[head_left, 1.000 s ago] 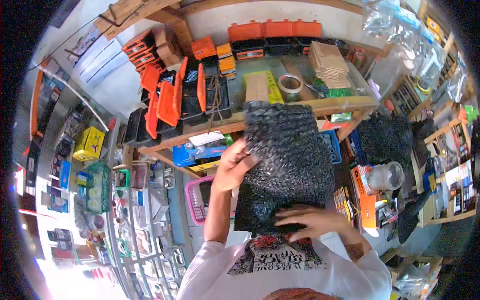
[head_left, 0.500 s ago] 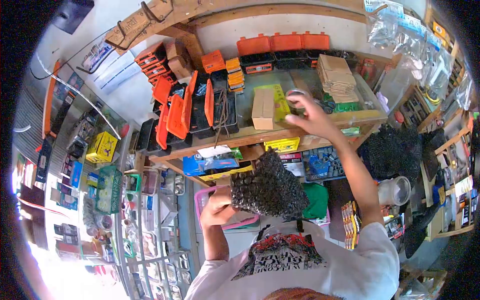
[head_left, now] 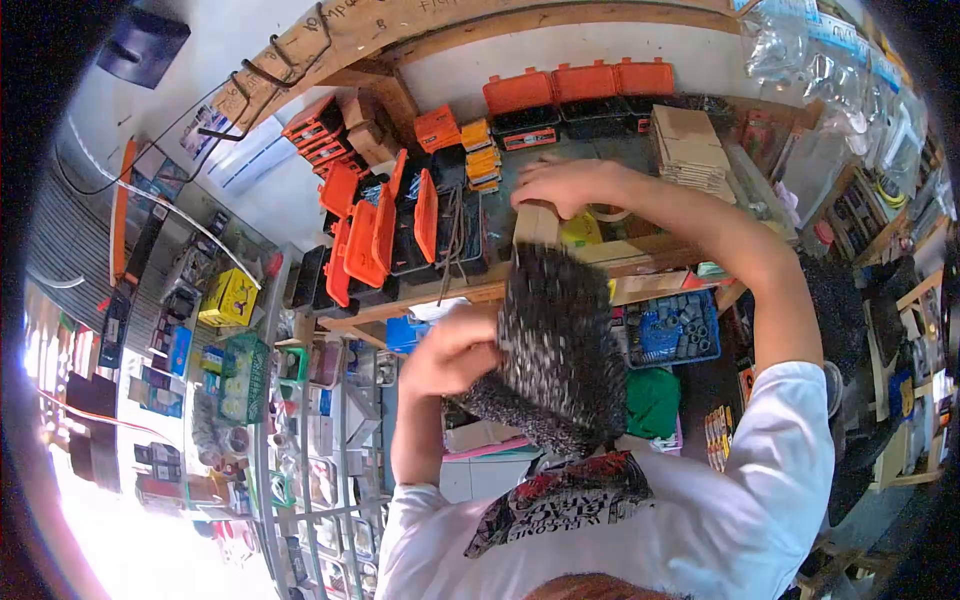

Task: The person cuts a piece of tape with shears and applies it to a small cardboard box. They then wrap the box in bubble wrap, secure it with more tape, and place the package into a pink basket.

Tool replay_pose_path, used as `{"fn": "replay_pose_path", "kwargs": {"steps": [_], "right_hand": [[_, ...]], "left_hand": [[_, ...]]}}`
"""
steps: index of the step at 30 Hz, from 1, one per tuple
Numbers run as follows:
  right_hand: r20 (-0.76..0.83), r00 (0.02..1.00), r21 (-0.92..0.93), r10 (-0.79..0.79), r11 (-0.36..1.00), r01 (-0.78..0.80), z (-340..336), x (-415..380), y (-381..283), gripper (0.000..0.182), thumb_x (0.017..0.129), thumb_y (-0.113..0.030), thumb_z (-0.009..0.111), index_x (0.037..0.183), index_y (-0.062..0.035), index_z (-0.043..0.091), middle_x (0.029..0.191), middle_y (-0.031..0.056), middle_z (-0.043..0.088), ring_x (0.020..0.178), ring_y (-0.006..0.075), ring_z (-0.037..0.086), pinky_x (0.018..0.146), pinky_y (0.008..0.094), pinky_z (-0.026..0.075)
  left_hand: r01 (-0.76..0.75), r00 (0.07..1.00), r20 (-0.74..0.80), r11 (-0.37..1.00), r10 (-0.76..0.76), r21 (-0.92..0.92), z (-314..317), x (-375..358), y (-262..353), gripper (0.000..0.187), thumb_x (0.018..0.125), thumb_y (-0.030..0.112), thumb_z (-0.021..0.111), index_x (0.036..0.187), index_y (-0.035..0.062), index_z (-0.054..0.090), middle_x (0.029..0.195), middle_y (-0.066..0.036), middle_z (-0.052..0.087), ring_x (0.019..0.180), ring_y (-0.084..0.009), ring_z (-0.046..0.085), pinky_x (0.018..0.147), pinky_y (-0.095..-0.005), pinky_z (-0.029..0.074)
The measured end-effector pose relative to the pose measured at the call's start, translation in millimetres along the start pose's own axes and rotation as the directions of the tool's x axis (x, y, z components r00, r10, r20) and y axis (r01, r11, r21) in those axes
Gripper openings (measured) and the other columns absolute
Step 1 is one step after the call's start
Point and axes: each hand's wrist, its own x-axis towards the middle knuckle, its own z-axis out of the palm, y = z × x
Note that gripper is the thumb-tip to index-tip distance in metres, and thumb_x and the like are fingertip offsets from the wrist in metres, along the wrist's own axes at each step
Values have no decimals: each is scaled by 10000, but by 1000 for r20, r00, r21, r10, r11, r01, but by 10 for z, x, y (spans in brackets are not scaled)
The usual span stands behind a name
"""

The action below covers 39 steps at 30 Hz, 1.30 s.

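I look down into a cluttered shop room, where a glass-topped wooden worktop [head_left: 652,252] bears open black cases with orange lids [head_left: 368,245] and stacked flat brown cardboard [head_left: 690,150]. My left hand [head_left: 450,352], raised, has its grip closed on a blurred black bubbly plastic sheet [head_left: 560,345], in front of the worktop. My right hand [head_left: 568,188] reaches over, palm down, its grip on the top of a small brown cardboard box [head_left: 536,226].

a wood-edged bench [head_left: 690,246] bears open orange-lidded cases [head_left: 368,243], small orange boxes [head_left: 482,160], stacked cardboard [head_left: 690,150] and what seems a tape roll [head_left: 609,215].
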Motion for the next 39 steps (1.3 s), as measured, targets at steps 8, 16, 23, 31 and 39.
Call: {"fn": "replay_pose_path", "kwargs": {"steps": [8, 16, 23, 31, 39], "right_hand": [[-169, 949, -95, 267, 954, -286, -521, -480, 445, 454, 759, -238, 807, 1162, -173, 610, 1167, 110, 635, 1170, 347, 618, 974, 532, 496], [-517, 672, -65, 531, 758, -649, -919, -1352, 1196, 739, 653, -317, 897, 1297, -204, 553, 1187, 120, 667, 1102, 353, 660, 902, 508, 539], [-464, 596, 54, 655, 693, -719, -814, -1743, 1109, 712, 681, -349, 889, 1289, -180, 561, 1190, 116, 694, 1120, 339, 663, 915, 486, 531], [-210, 700, 262, 683, 729, -633, -611, -1722, 1024, 693, 650, -344, 896, 1227, -95, 604, 1167, 148, 710, 1076, 329, 677, 892, 439, 533], [-59, 667, 153, 743, 667, -729, -511, -1194, 884, 721, 626, -492, 872, 1157, -45, 679, 1129, 186, 727, 1075, 332, 699, 872, 449, 542]], "left_hand": [[202, 848, -468, 967, -251, -152, 40, 818, -442, 253, 913, -55, 534, 1153, -47, 615, 934, -68, 616, 932, -116, 550, 845, -294, 469], [363, 602, -760, 764, 245, 534, 29, 1477, -1787, 283, 915, -33, 503, 1179, -62, 601, 1081, -271, 624, 1005, -422, 618, 897, -434, 493], [80, 483, -868, 981, 118, 178, -135, 1614, -1773, 177, 854, -95, 520, 991, -51, 623, 917, -64, 662, 843, -144, 558, 784, -305, 468], [-460, 797, -591, 510, -123, -727, 306, 104, -806, 435, 1020, 315, 546, 1371, 57, 542, 1375, -122, 623, 1257, -332, 563, 1117, -484, 398], [-131, 641, -725, 894, -253, -428, 1188, -361, 212, 415, 954, 246, 684, 630, 157, 440, 661, -191, 709, 503, -232, 571, 534, -374, 429]]}}
